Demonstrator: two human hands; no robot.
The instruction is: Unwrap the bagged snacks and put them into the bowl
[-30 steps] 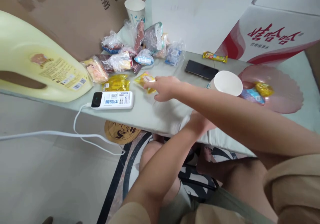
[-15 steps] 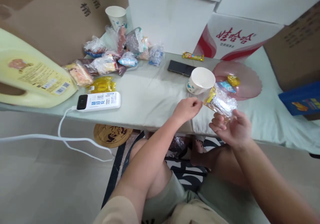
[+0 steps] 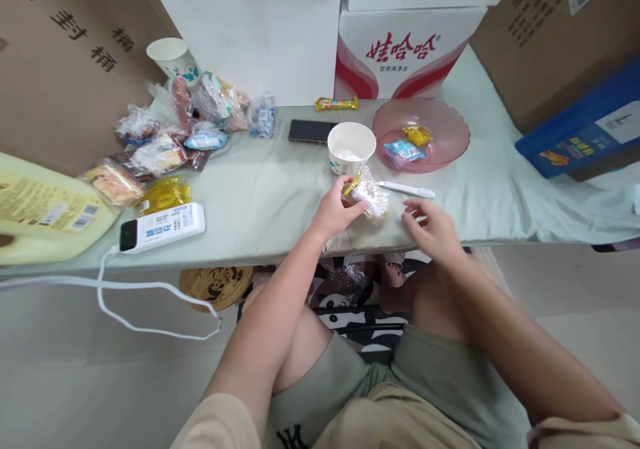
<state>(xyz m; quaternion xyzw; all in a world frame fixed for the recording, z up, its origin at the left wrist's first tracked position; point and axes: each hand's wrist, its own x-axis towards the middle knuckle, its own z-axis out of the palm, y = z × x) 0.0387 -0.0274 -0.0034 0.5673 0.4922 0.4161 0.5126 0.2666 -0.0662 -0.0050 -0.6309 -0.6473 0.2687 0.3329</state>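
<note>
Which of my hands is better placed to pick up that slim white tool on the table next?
Probably your right hand: it appears to hold nothing and is close to the slim white tool, while your left hand holds the crinkled clear wrapper.

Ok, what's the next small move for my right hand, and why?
Probably bring your right hand to the free side of the crinkly packet; your left hand holds its left side, while the right looks empty, close by.
</note>
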